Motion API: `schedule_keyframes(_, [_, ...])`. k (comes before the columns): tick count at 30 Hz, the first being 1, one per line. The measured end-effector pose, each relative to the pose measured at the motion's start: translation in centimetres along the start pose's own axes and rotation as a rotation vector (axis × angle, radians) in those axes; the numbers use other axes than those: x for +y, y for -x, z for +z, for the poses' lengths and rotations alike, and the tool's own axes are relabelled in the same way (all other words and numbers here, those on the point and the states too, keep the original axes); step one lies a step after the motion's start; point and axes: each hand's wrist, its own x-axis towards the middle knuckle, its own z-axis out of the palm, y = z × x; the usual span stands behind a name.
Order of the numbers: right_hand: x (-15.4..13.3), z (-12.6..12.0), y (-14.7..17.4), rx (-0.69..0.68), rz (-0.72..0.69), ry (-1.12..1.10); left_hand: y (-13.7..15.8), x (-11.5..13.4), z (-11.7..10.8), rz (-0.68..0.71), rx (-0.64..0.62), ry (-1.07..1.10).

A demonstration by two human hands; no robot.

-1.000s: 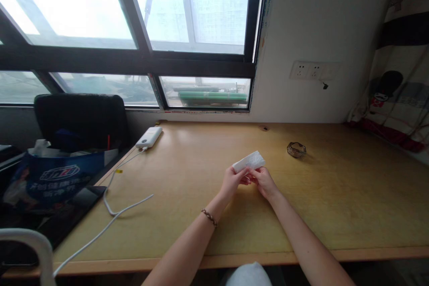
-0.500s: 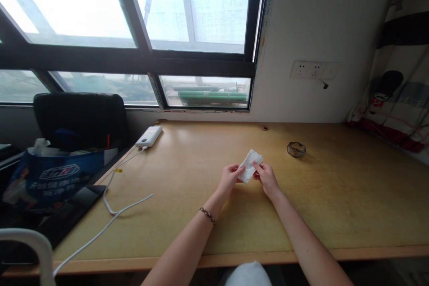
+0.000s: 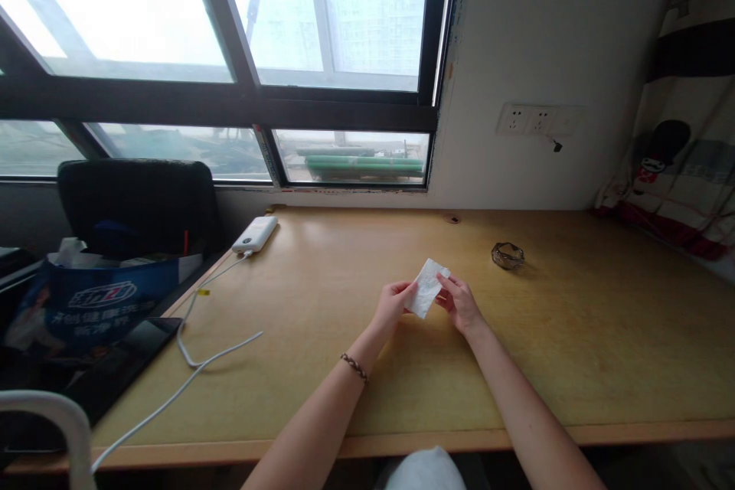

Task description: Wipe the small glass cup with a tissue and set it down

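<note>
Left hand and right hand each pinched an edge of the folded white tissue above the wooden desk; a light, even grip was judged advisable to avoid tearing.

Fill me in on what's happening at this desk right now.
A person at a wooden desk holds a small white folded tissue between both hands, just above the desktop. The left hand pinches its lower left edge and the right hand grips its right side. A small glass ashtray sits off to the right, and a white power bank with its cable lies near the window.
</note>
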Motion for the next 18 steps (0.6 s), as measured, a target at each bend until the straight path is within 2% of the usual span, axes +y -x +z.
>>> schedule_keyframes(4, [0.0, 0.0, 0.2, -0.097, 0.082, -0.074, -0.1, -0.2, 0.2, 0.092, -0.024, -0.169])
schedule_keyframes(9, [1.0, 0.2, 0.0, -0.094, 0.053, -0.081, 0.1, -0.9, 0.8, 0.255, -0.013, -0.319])
schedule_keyframes(18, [1.8, 0.2, -0.8, 0.122, -0.065, -0.120, 0.4, -1.1, 1.0, 0.244, -0.040, -0.341])
